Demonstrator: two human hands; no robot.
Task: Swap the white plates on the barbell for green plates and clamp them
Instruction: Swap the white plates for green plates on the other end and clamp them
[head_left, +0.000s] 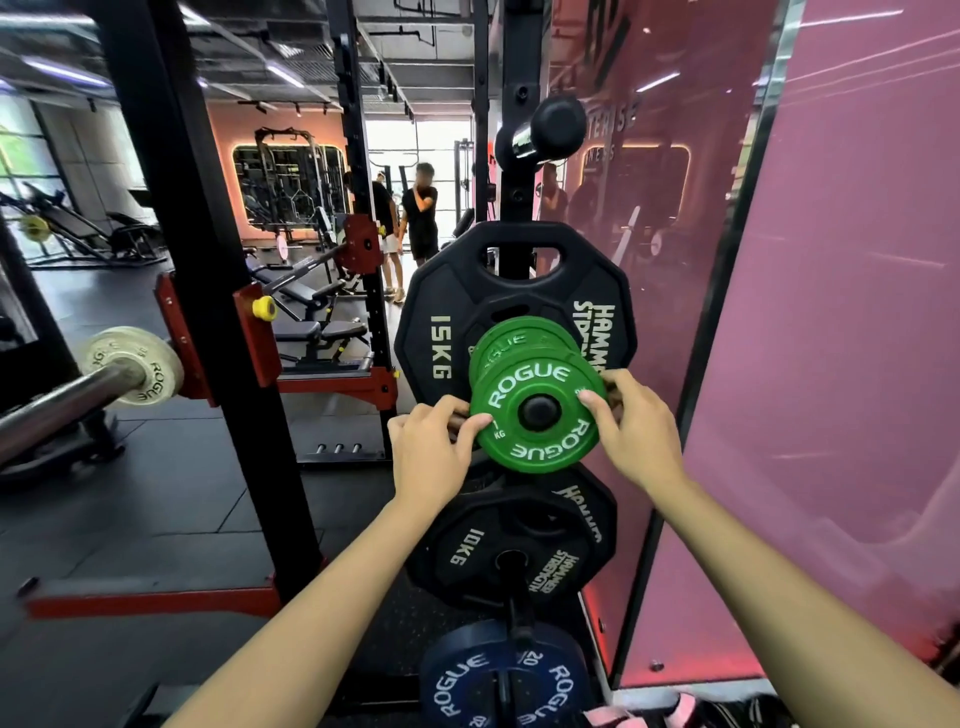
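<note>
- The left hand (434, 449) and right hand (636, 426) flank the front green Rogue plate (537, 413), which hangs on a storage peg (538, 410) of the plate tree; the peg's black end shows through the plate's bore.
- Each hand curls round the plate's rim, thumb on the lettered face and fingers tucked behind, on opposite sides. That grip looks meant to keep the disc square so that it slides straight along the peg without binding.
- A second green plate (511, 340) sits just behind on the same peg, against a small black plate and the black 15 kg Hammer Strength plate (441, 332).
- On lower pegs hang a black 10 kg plate (467, 551) and a blue Rogue plate (467, 675).
- Well to the left, the barbell (62, 400) rests in the rack with a white Rogue plate (150, 369) on its sleeve, so judging by this end the swap is not yet done.
- No clamp is identifiable in view.
</note>
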